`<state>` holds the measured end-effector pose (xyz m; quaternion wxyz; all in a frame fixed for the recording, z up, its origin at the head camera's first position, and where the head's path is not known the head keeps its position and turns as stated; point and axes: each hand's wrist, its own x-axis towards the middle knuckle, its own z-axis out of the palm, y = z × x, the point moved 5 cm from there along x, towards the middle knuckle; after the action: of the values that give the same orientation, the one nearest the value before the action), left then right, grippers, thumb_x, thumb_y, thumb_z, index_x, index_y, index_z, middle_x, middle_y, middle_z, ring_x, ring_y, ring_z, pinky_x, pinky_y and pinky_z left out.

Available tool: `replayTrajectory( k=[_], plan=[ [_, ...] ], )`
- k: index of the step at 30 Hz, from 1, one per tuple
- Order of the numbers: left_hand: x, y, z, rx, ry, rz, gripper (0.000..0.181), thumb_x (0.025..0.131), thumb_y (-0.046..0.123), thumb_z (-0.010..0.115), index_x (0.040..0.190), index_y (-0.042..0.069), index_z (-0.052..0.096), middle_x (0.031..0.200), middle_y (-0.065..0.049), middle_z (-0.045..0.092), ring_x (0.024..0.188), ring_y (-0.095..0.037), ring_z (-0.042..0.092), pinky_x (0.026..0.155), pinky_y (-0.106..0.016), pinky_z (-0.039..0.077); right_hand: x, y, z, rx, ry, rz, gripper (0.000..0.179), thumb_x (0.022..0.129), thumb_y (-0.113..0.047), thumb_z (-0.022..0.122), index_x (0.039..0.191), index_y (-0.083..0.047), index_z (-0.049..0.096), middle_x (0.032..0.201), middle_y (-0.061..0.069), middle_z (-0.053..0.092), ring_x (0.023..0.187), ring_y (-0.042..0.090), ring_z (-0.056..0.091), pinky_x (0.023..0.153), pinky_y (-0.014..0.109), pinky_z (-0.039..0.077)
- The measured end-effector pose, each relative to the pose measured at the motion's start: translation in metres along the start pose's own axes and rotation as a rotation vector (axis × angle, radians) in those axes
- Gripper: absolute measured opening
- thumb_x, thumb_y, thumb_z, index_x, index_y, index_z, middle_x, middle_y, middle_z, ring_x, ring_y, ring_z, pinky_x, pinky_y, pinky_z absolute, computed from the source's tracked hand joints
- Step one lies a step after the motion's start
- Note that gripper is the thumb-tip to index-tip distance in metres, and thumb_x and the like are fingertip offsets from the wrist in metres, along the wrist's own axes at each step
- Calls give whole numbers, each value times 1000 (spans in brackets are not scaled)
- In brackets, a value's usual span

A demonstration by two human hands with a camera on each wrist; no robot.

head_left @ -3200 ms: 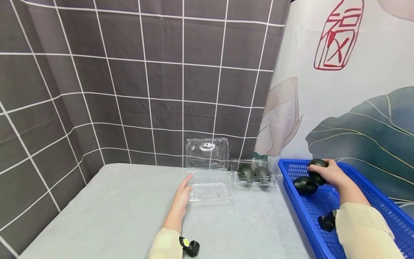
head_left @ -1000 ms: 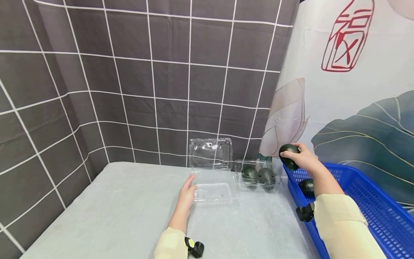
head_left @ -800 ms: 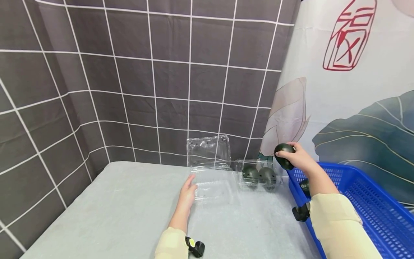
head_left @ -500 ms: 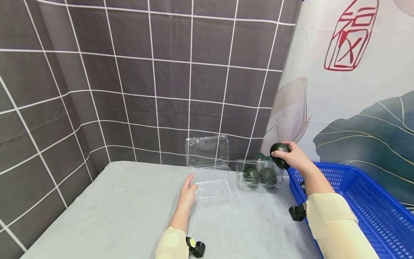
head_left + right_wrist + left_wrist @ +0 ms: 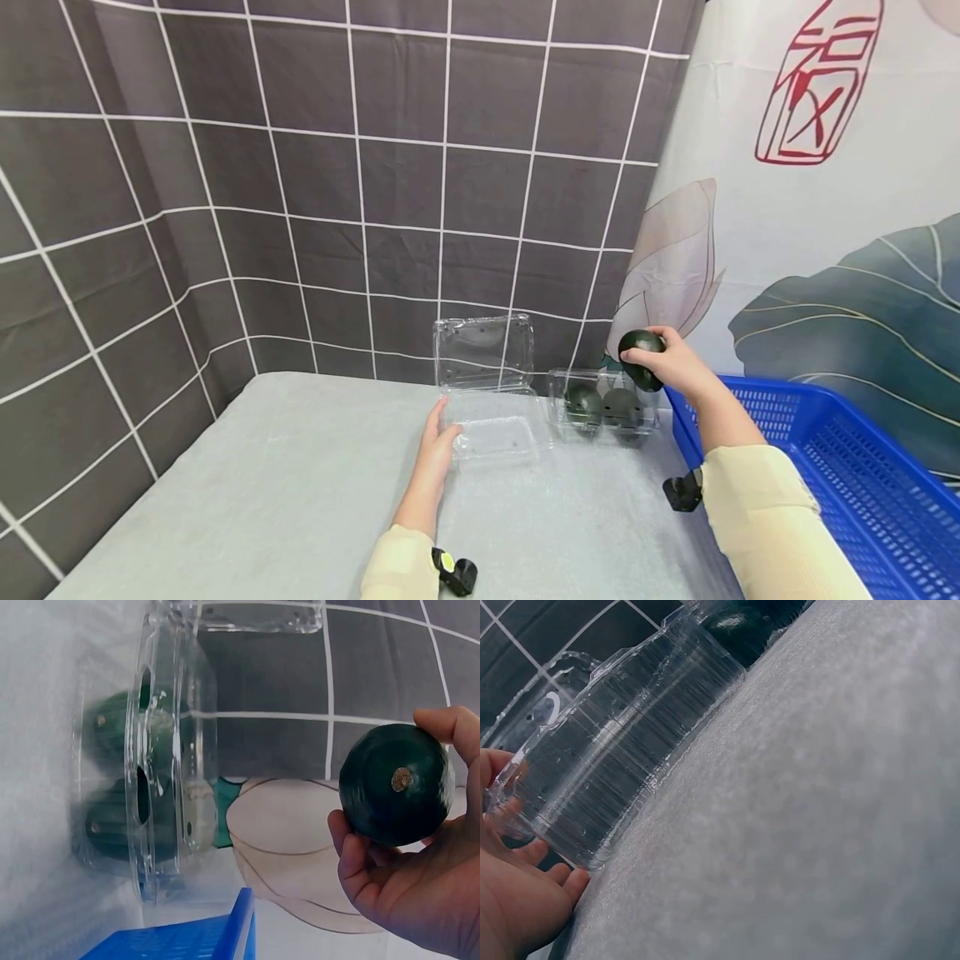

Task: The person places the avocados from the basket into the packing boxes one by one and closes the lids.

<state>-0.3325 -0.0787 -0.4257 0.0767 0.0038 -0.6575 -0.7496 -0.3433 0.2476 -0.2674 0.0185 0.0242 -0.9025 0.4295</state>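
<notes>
My right hand [image 5: 671, 357] grips a dark green avocado [image 5: 396, 784] in the air, its brown stem scar showing in the right wrist view. Below and left of it stands a closed clear clamshell box [image 5: 604, 427] with two avocados visible inside. My left hand [image 5: 433, 450] holds the left rim of an open clear clamshell box [image 5: 495, 437], the thumb over the rim and other fingers along the outside. That box's lid [image 5: 483, 350] stands up at the back, and I see nothing in its tray.
A blue perforated basket [image 5: 840, 467] stands on the right, partly covered by my right forearm. Both boxes sit side by side on the pale cloth-covered table [image 5: 300, 483]. A dark grid-patterned curtain [image 5: 390, 200] hangs close behind them.
My right hand has lifted an avocado out of the blue basket and carried it left over the closed box. The open box has shifted slightly, its lid tilting a little, under my left hand.
</notes>
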Motion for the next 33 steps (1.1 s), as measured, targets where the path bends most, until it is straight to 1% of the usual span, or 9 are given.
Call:
replayTrajectory(
  k=[5,9,14,18,21,25,28,33],
  plan=[
    [0,0,0,-6,-6,27,59,84,0,48,140,-1,31,149,-23,15,136,-41,7,110,-52,8,2,-5,6,-13,-5,-23,74,87,-33,58,137,5,20,127,34,35,110,43,45,85,48,45],
    [0,2,1,9,-18,42,57,84,0,48,138,-4,33,150,-22,14,136,-41,8,109,-52,9,4,-8,12,-4,-13,-32,73,87,-32,58,137,5,20,127,33,35,109,42,45,85,46,45],
    [-1,3,3,8,-29,36,57,85,0,48,139,-4,32,150,-22,12,136,-41,6,109,-53,7,7,-12,18,9,1,-36,71,86,-30,60,136,3,24,126,30,39,108,39,47,83,42,45],
    [-3,3,2,10,-29,14,57,87,3,47,141,0,30,150,-21,13,136,-43,6,108,-56,8,10,-16,25,2,12,-45,69,85,-29,61,136,4,26,124,30,41,106,38,48,82,40,46],
    [-3,3,1,11,-26,-2,56,89,6,47,142,3,30,150,-20,14,136,-43,7,107,-58,9,12,-18,30,8,6,-41,70,85,-28,61,136,4,26,124,30,41,106,38,48,82,40,46],
    [-2,2,0,8,-22,2,54,90,7,48,141,1,32,150,-21,15,136,-42,8,107,-57,10,13,-20,38,23,2,-37,71,84,-28,61,137,3,25,126,30,39,107,39,47,84,42,46],
    [-2,1,0,5,-22,11,53,90,7,48,140,-1,32,149,-22,15,136,-41,9,108,-56,10,15,-22,44,15,13,-47,71,84,-28,62,137,2,26,127,30,37,108,40,47,84,44,46],
    [-1,1,0,-9,-21,9,53,90,7,48,139,-2,33,150,-23,13,136,-41,8,108,-55,10,16,-24,51,-19,48,-58,71,81,-27,64,136,2,31,124,32,32,108,40,41,85,47,44]
  ],
)
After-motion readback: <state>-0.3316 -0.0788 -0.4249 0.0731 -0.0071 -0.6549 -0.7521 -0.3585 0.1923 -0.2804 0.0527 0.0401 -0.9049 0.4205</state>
